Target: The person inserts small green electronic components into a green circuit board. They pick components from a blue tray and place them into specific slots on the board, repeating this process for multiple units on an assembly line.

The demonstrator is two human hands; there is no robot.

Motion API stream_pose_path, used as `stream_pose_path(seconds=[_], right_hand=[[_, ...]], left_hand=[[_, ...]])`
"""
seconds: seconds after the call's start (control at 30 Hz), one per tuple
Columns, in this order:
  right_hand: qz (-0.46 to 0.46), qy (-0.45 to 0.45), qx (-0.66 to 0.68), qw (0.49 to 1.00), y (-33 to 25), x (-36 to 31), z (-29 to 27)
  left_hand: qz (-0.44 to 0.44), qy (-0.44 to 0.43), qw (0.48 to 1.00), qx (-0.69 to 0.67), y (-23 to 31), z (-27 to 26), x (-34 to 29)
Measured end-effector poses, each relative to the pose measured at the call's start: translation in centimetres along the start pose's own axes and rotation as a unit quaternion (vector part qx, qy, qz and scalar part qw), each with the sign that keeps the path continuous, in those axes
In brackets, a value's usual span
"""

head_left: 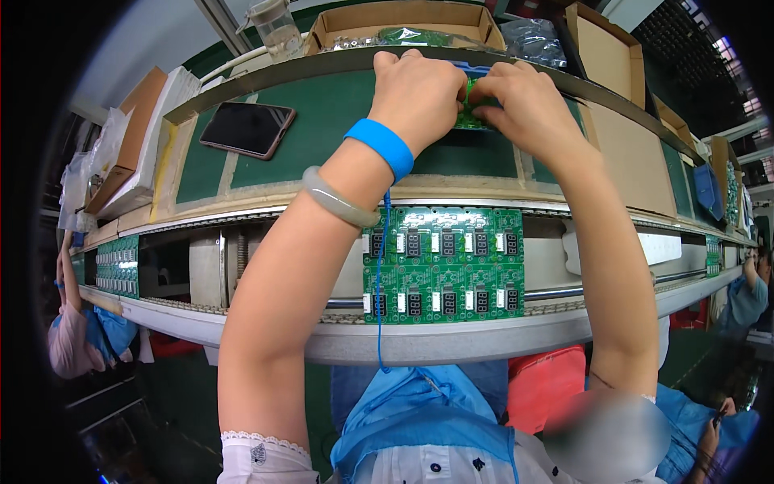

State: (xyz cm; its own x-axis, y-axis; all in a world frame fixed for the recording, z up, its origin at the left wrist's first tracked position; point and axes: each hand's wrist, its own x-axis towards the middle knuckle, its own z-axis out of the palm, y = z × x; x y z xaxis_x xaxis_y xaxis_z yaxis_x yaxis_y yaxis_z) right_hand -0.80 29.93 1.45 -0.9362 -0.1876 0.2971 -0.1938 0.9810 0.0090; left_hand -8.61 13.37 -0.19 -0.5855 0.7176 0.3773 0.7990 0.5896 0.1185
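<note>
Both my hands reach to the far side of the bench, over a blue container (463,68) that they partly cover. My left hand (419,90) is closed, its fingertips tucked against small bright green pieces (474,101). From the other side my right hand (528,98) bends its thumb and fingers around the same pieces; what either hand grips is too small to make out. A blue wrist strap (379,145) with a thin blue cord (382,282) is on my left wrist. Below my hands, a panel of green circuit boards (443,264) with black digit displays and white connectors lies across the conveyor rails.
A dark phone (247,127) lies on the green mat at left. Behind a raised ledge stand a cardboard box (403,14) with parts, a clear jug (276,31) and a dark plastic bag (534,42). More board panels (118,266) sit along the conveyor; other people work at both sides.
</note>
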Motion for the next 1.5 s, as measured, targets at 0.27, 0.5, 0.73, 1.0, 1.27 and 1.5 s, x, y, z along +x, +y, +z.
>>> stream_pose_path(seconds=[0.27, 0.5, 0.73, 1.0, 1.27, 1.5], right_hand=[[0.093, 0.077, 0.235, 0.964, 0.0, -0.2, 0.1], [0.177, 0.1, 0.468, 0.86, -0.2, -3.6, -1.2], [0.294, 0.075, 0.558, 0.773, -1.1, -8.9, -1.9], [0.313, 0.055, 0.676, 0.665, -1.2, -12.4, -1.9], [0.277, 0.047, 0.684, 0.674, -2.2, -14.5, -2.3], [0.279, 0.038, 0.632, 0.722, -2.3, -16.6, -2.3]], left_hand=[[-0.005, 0.072, 0.997, -0.028, -0.8, 0.2, -0.5], [-0.003, 0.103, 0.989, -0.108, -1.3, -0.5, -1.2], [-0.032, 0.073, 0.988, -0.132, -2.2, -0.8, -2.1], [-0.009, 0.091, 0.988, -0.122, -1.1, -1.0, -1.9], [0.018, 0.116, 0.966, -0.229, 0.7, -3.7, -4.8], [-0.071, -0.019, 0.922, -0.381, 3.3, -5.3, -9.8]])
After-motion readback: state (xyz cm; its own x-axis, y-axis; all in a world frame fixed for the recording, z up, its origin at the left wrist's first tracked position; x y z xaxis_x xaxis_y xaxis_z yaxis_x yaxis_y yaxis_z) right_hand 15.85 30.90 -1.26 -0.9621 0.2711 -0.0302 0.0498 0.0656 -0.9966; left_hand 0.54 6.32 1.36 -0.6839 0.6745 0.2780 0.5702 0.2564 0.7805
